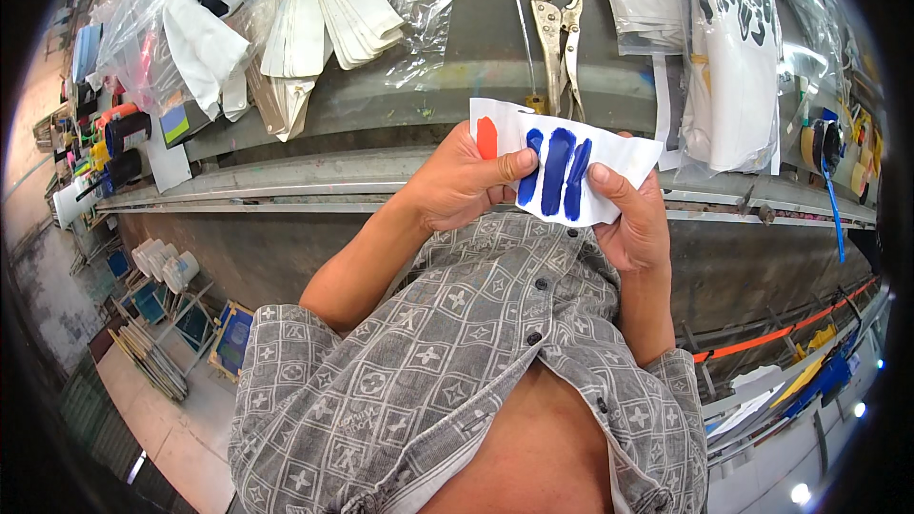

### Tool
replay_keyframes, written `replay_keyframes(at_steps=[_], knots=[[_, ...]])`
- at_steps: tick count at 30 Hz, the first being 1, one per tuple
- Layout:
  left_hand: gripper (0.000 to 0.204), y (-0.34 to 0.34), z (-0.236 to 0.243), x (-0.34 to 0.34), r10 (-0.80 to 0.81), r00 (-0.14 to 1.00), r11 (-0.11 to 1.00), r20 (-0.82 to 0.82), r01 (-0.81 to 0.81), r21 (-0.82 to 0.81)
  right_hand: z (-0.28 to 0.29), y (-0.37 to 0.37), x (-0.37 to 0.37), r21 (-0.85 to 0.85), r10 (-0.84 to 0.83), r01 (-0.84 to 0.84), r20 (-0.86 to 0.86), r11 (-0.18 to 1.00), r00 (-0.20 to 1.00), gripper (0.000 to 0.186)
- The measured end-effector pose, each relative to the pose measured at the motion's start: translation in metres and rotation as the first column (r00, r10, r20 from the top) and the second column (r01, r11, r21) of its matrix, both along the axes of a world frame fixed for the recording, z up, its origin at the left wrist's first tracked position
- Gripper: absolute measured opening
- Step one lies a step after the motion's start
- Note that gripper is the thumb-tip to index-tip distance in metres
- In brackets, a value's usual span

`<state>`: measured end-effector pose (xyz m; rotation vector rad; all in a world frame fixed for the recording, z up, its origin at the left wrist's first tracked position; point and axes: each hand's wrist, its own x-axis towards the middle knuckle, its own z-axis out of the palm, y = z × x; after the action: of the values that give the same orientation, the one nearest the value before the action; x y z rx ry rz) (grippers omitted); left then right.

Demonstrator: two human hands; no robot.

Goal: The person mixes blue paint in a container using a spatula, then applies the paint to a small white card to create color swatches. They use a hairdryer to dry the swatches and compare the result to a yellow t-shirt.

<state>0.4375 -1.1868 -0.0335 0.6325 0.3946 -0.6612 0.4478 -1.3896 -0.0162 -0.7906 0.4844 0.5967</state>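
Note:
Between my two hands I hold up a small white paper sheet [609,148] in front of my shirt. It carries three thick dark blue paint strokes [555,171] side by side and one orange-red stroke near its left end. My left hand [460,176] is closed on the left part, its thumb lying by the leftmost blue stroke. Closed on the right part is my right hand [633,214], thumb on the front face. The fingers behind the sheet are mostly hidden. Just beyond the sheet, locking pliers [557,43] lie on the grey worktable.
The grey worktable [457,86] spans the far side. At its left lie clear plastic bags and fanned white paper strips [333,9]. Plastic-wrapped white packets [728,67] lie at the right. Bottles and a white tub [71,202] stand far left; a round container [824,145] sits far right.

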Motion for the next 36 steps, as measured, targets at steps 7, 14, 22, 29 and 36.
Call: replay_keyframes(at_steps=[7,14,22,29,36], knots=[[0.032,-0.002,0.005,0.0,0.018,1.0,0.997,0.004,-0.018,0.081,0.004,-0.004,-0.003,-0.008,-0.037,0.037,0.01,0.999,0.999,0.027],[0.051,-0.012,0.023,-0.002,-0.106,0.931,0.827,0.349,-0.112,0.551,0.012,-0.037,-0.036,-0.371,-0.198,0.255,0.184,0.893,0.963,0.024],[0.052,-0.107,0.059,-0.005,-0.649,0.534,0.737,0.542,0.265,0.621,0.044,-0.11,-0.142,-0.497,-0.482,0.735,0.555,0.461,0.678,0.06],[0.041,-0.258,0.05,-0.031,-0.888,0.198,0.443,0.416,0.611,0.655,0.039,-0.234,-0.269,-0.636,-0.512,0.651,0.428,0.415,0.745,0.028],[0.035,-0.497,0.052,-0.08,-0.895,-0.137,0.264,0.425,0.606,0.751,0.026,-0.393,-0.357,-0.596,-0.72,0.786,0.471,0.166,0.509,0.026]])
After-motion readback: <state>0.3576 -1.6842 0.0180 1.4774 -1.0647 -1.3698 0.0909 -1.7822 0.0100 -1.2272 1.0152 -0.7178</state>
